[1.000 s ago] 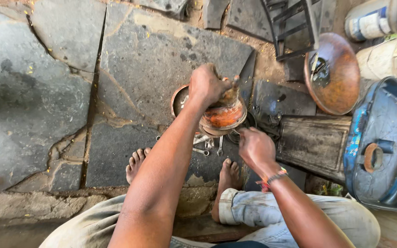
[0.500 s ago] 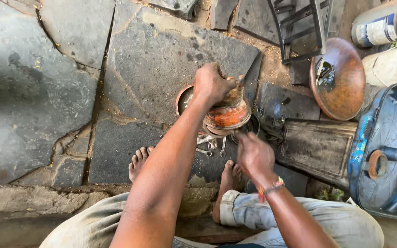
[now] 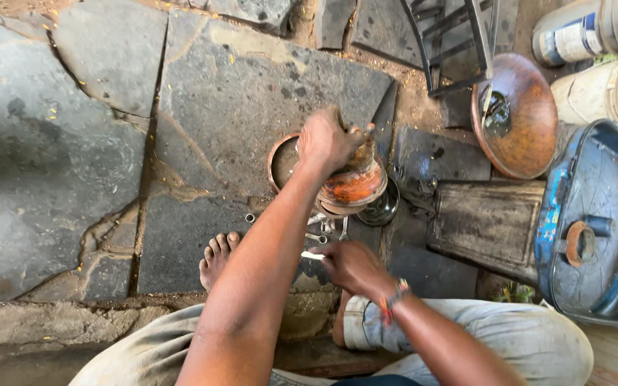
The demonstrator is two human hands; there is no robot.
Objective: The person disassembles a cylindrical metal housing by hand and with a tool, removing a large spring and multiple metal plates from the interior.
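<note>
A rusty orange round part [image 3: 355,182] is gripped on cracked stone floor [image 3: 73,143].
It is clasped from above by the left hand [image 3: 327,139]; a small pale piece [image 3: 312,254] is pinched by the right hand [image 3: 352,268].

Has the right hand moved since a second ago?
Yes. The right hand has come in toward the person's body, away from the dark wooden board. It now lies below the small metal parts on the stone, pinching a small pale piece.

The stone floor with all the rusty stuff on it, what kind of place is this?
Probably an outdoor repair spot. The ground is cracked stone slabs, a rusty round metal part sits under the left hand, small loose metal bits lie nearby, and a blue drum stands close.
</note>
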